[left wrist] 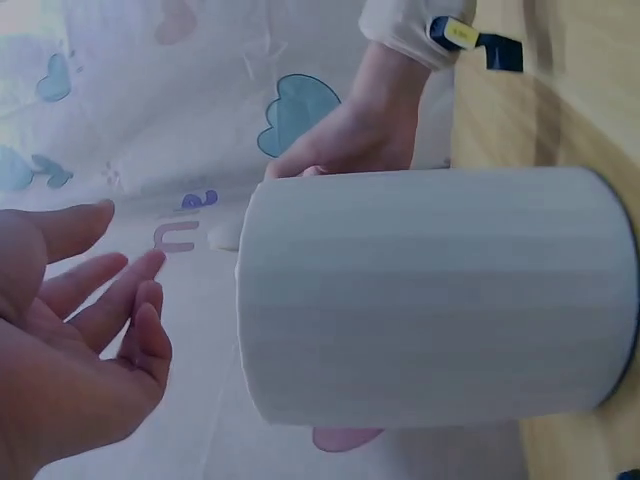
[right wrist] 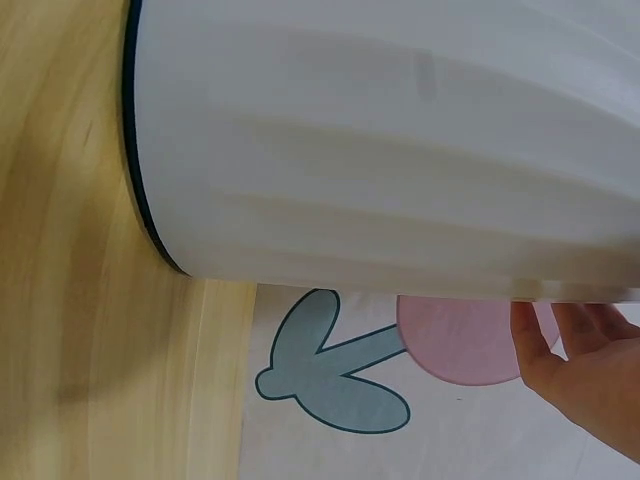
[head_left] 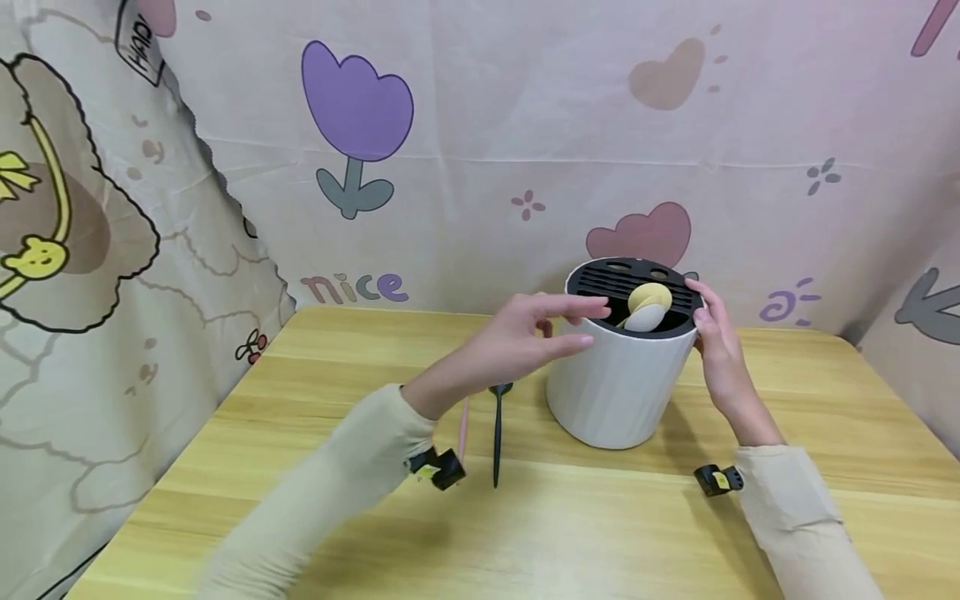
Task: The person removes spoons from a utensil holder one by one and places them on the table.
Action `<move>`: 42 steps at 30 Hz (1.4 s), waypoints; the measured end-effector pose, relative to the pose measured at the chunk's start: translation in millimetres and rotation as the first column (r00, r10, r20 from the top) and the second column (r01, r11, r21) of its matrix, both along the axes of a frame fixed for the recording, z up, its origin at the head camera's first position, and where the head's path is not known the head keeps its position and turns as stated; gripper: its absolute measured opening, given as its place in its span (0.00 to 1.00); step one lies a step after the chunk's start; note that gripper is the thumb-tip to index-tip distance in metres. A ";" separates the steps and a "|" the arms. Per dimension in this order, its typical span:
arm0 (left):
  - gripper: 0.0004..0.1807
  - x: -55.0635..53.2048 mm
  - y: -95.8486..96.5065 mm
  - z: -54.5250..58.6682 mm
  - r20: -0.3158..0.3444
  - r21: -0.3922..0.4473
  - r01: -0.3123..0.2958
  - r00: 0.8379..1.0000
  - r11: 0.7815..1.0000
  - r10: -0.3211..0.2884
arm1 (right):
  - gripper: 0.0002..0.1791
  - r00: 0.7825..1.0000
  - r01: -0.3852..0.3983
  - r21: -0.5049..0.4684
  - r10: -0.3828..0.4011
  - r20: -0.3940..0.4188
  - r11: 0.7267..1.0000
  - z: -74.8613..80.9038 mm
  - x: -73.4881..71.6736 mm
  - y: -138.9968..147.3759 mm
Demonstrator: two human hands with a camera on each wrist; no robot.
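A white ribbed utensil holder (head_left: 618,383) with a black slotted lid (head_left: 600,283) stands upright on the table. From its front opening stick up a pale yellow rounded head (head_left: 649,295) and a white one (head_left: 645,317), apparently spoons. My left hand (head_left: 528,333) hovers at the holder's left rim, its thumb and fingers apart; in the left wrist view that hand (left wrist: 90,330) has nothing between its fingers. Against the right rim rests my right hand (head_left: 723,358). In the right wrist view, the fingers (right wrist: 535,345) touch the holder's side.
A black spoon (head_left: 497,433) lies on the wooden table (head_left: 570,525), left of the holder. Beside it is a pink handle (head_left: 462,429), its upper end hidden by my left arm. A printed cloth (head_left: 487,100) hangs behind the table.
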State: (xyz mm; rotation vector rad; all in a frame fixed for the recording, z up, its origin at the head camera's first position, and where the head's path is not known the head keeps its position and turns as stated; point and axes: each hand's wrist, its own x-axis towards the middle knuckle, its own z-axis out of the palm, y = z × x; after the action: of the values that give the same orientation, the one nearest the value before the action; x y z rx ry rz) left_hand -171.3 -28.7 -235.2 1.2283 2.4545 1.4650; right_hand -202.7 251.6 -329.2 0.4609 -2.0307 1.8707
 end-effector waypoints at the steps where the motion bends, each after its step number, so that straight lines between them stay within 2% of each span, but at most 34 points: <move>1: 0.23 -2.0 6.3 0.5 -0.029 -0.019 -0.014 1.000 1.000 0.013 | 0.29 1.000 0.001 0.003 -0.001 0.000 1.000 -0.1 0.2 0.8; 5: 0.24 -11.1 32.1 0.7 -0.143 -0.093 -0.083 0.987 0.992 0.069 | 0.28 1.000 0.005 0.009 -0.005 0.005 1.000 -1.5 1.4 3.1; 9: 0.21 -19.9 54.6 -2.4 -0.225 -0.135 -0.149 0.967 0.980 0.116 | 0.28 1.000 0.003 0.007 -0.003 0.007 1.000 -3.7 2.5 3.9; 12: 0.19 -25.3 65.0 -3.6 -0.271 -0.153 -0.202 0.950 0.967 0.155 | 0.28 1.000 -0.002 -0.001 0.002 0.004 1.000 -4.9 2.1 3.7; 14: 0.15 -29.1 68.0 -2.8 -0.279 -0.156 -0.224 0.944 0.962 0.175 | 0.28 1.000 -0.005 -0.008 0.006 0.001 1.000 -5.1 1.3 3.1; 15: 0.13 -31.2 68.8 -2.0 -0.274 -0.153 -0.225 0.945 0.962 0.178 | 0.28 1.000 -0.007 -0.011 0.007 -0.001 1.000 -5.0 1.0 2.7; 18: 0.09 -37.2 69.1 0.3 -0.202 -0.158 -0.211 0.963 0.965 0.178 | 0.27 1.000 -0.007 -0.017 0.007 -0.005 1.000 -4.5 0.4 1.9; 22: 0.08 -45.0 68.0 2.5 -0.119 -0.179 -0.182 0.980 0.967 0.162 | 0.28 1.000 -0.007 -0.021 0.007 -0.009 1.000 -2.9 0.0 1.3; 30: 0.08 -54.4 64.0 6.6 -0.044 -0.192 -0.099 0.995 0.976 0.092 | 0.29 1.000 -0.008 -0.024 0.007 -0.011 1.000 -1.4 -0.6 1.0; 33: 0.10 -55.3 61.5 8.0 -0.058 -0.201 -0.070 0.997 0.977 0.060 | 0.29 1.000 -0.006 -0.014 0.006 -0.010 1.000 -1.4 -0.1 1.2; 37: 0.14 -56.4 59.0 8.1 -0.123 -0.226 -0.065 0.992 0.972 0.038 | 0.29 1.000 -0.007 0.010 0.007 -0.010 1.000 -0.9 0.4 1.4; 42: 0.14 -60.3 55.7 4.5 -0.152 -0.231 -0.057 0.988 0.971 0.022 | 0.29 1.000 -0.010 0.002 0.010 -0.013 1.000 -0.5 0.4 0.0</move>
State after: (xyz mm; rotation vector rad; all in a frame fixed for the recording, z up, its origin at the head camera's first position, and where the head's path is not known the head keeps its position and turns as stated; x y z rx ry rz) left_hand -231.6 27.1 -230.7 1.2872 2.6673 1.0844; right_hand -202.3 251.5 -329.7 0.4836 -2.0253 1.8673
